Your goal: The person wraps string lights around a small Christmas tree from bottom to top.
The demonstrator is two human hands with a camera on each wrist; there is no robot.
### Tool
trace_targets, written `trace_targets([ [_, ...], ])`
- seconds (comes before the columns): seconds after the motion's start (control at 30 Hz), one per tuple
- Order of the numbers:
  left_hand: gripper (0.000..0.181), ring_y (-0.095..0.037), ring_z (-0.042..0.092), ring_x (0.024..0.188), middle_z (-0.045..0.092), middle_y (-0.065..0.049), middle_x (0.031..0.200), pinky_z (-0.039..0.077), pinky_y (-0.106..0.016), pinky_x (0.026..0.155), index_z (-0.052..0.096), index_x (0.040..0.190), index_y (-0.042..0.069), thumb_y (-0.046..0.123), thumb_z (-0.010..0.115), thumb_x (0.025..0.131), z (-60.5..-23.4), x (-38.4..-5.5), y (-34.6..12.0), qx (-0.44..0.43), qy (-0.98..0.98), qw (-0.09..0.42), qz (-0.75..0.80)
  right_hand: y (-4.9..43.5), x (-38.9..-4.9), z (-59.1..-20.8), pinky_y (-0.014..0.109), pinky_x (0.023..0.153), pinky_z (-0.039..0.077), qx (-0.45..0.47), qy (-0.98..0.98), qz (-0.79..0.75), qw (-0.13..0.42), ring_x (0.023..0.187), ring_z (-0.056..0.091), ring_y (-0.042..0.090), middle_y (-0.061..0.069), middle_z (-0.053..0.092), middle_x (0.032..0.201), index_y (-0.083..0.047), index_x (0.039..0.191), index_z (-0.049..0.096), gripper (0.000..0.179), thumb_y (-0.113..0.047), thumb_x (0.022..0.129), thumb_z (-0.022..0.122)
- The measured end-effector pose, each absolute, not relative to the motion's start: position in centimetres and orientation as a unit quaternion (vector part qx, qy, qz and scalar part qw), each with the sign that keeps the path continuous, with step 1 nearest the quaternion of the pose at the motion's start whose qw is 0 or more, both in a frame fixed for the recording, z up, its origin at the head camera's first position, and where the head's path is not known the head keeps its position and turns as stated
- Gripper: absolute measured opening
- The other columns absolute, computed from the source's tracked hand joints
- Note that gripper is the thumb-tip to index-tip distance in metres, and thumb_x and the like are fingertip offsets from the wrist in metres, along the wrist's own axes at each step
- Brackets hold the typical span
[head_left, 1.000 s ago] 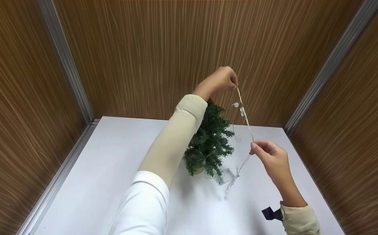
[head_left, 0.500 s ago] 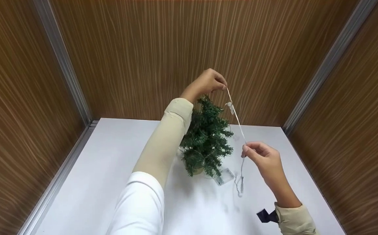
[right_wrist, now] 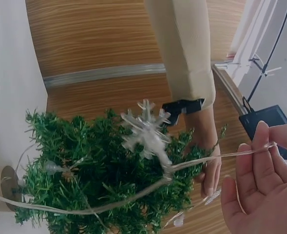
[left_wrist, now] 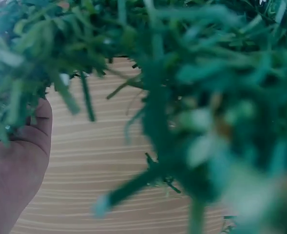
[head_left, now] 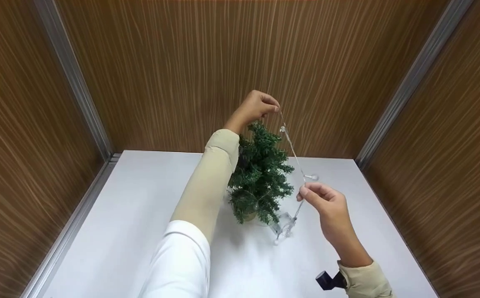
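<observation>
A small green artificial Christmas tree [head_left: 258,174] stands on the white table. Above its top, my left hand [head_left: 253,108] pinches a clear string of lights [head_left: 292,145]. The string slants down to my right hand [head_left: 326,205], which pinches it lower, right of the tree. Its loose end dangles below those fingers, over a clear box [head_left: 276,228] near the base. In the right wrist view a clear snowflake [right_wrist: 147,131] on the wire overlaps the branches. Green branches fill much of the left wrist view and partly cover my left hand [left_wrist: 21,165].
Wood-grain panels [head_left: 182,74] enclose the white table [head_left: 111,231] at the back and both sides, with grey metal rails [head_left: 78,82] at the corners. A black wrist camera [head_left: 326,280] juts from the right sleeve. A round wooden base [right_wrist: 9,187] supports the tree.
Both hands have shifted left, keeping their pinch on the string of lights. The upper hand is closer to over the treetop, and the dangling end has swung about beneath the right hand.
</observation>
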State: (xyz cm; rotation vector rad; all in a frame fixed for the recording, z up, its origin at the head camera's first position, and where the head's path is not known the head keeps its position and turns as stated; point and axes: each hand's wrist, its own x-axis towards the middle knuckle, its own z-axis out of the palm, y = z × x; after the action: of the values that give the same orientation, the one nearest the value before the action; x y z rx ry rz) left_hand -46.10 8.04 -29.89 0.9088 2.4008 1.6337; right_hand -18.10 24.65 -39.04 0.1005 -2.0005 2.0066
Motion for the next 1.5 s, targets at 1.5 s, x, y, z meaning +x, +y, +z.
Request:
trace_targets([
  [1.5, 0.02, -0.011, 0.045, 0.065, 0.073, -0.019, 0.114, 0.039, -0.023, 0.06, 0.075, 0.112, -0.002, 0.007, 0.068, 0.096, -30.4, -47.3, 5.1, 0.202, 0.825, 0.051, 0.525, 20.8, -14.8, -37.7, 0.025, 0.101, 0.045, 0.274, -0.659, 0.665, 0.219, 0.1, 0.066, 0.015, 0.001, 0.073, 0.095, 0.008, 0.114, 0.067, 0.027, 0.014, 0.093, 0.051],
])
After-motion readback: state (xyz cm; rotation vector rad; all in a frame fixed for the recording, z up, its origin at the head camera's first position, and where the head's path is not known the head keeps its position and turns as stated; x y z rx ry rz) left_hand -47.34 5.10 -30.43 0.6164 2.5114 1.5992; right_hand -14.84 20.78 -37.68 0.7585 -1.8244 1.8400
